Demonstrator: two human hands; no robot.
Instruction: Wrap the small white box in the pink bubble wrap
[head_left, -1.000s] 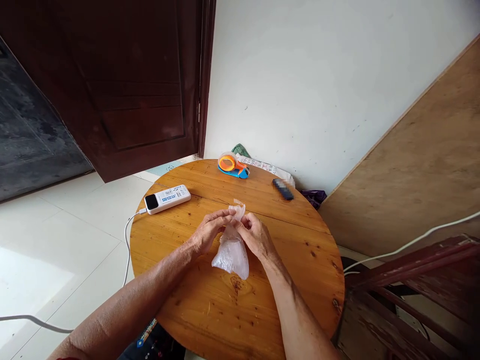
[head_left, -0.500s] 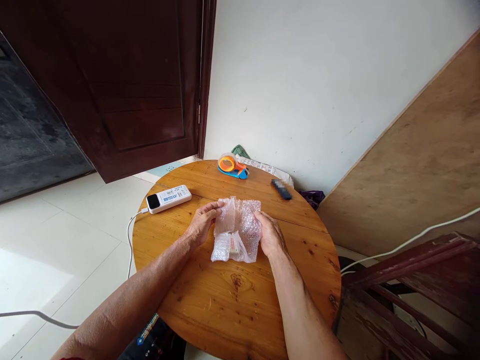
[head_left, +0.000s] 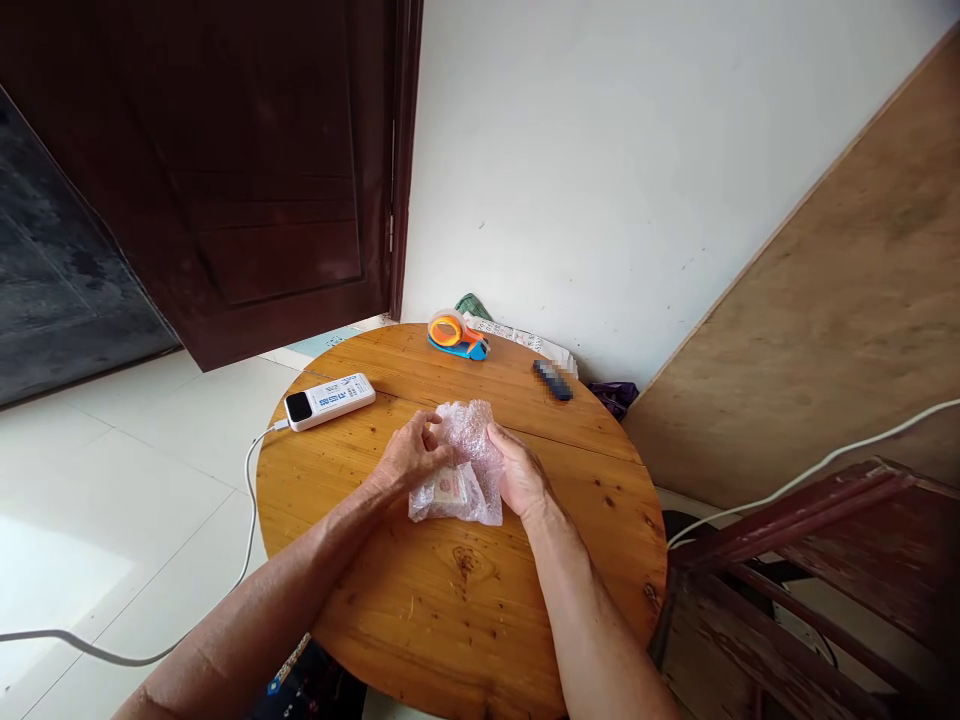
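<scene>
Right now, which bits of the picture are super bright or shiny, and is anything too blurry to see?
In the head view, strong glare whitens the floor at lower left; in the head view, little glints sparkle on the bubble wrap; in the head view, blocky squares cover part of the dark object, hiding its details.

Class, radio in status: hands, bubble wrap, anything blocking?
Left hand touching bubble wrap; right hand gripping its edge. Pale item showing at near end. Tape dispenser beyond, not blocking.
</scene>
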